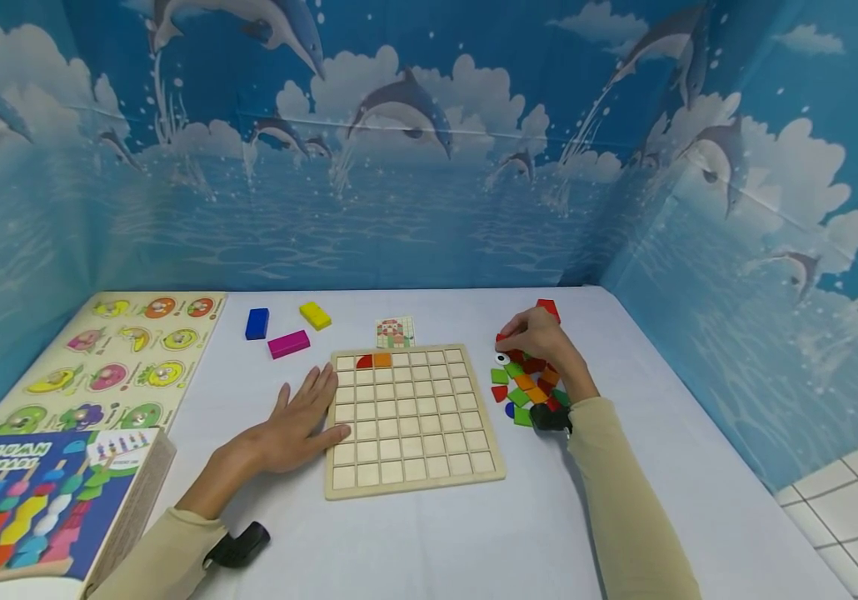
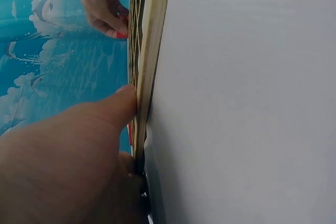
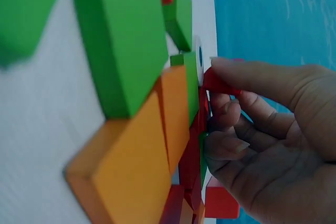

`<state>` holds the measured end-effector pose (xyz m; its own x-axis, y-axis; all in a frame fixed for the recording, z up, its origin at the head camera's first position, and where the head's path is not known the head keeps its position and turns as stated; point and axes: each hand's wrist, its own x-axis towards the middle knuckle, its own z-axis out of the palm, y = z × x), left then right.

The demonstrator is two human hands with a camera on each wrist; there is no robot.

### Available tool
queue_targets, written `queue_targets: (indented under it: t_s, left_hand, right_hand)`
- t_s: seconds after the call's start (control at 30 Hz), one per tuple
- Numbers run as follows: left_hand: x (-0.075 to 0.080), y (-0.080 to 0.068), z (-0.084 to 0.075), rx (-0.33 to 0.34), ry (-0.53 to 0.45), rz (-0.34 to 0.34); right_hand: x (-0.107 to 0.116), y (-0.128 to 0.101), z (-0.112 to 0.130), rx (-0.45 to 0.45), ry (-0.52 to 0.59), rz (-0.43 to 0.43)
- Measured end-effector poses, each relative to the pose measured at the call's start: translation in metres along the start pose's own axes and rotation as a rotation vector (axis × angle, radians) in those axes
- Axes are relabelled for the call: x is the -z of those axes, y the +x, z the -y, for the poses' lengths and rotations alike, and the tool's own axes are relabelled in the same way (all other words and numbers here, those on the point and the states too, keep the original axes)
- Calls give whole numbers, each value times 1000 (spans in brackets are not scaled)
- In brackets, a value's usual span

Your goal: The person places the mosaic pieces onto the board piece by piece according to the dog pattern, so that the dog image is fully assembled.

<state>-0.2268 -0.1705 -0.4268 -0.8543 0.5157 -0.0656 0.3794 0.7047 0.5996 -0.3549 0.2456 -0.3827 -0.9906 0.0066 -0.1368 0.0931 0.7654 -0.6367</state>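
Observation:
A wooden grid board lies on the white table, with a red rounded piece and an orange square side by side in its far row. My left hand rests spread at the board's left side, its thumb on the rim, as the left wrist view also shows. Over the pile of small blocks right of the board, my right hand pinches a red block between thumb and fingers. Green blocks, orange blocks and a white round piece with a dark dot lie beneath and around it.
Behind the board lies a small picture card. Blue, magenta and yellow blocks sit at the back left. A fruit picture board and a printed box occupy the left side. Dolphin-print curtains enclose the table.

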Motion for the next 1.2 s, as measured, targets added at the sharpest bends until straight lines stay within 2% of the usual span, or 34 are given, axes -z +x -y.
queue_targets:
  t_s: [0.17, 0.3, 0.6, 0.93, 1.2]
  left_hand:
    - [-3, 4, 3, 33, 59, 0]
    - [-5, 6, 6, 37, 57, -3]
    - [-5, 5, 5, 37, 54, -4]
    - [0, 7, 5, 55, 67, 22]
    - [2, 1, 1, 1, -12, 16]
  right_hand:
    - [1, -1, 1, 19, 9, 15]
    - [1, -2, 3, 32, 26, 12]
    - [0, -3, 6, 72, 62, 78]
    - [-1, -6, 13, 200, 224, 171]
    - [-22, -9, 37, 267, 302, 214]
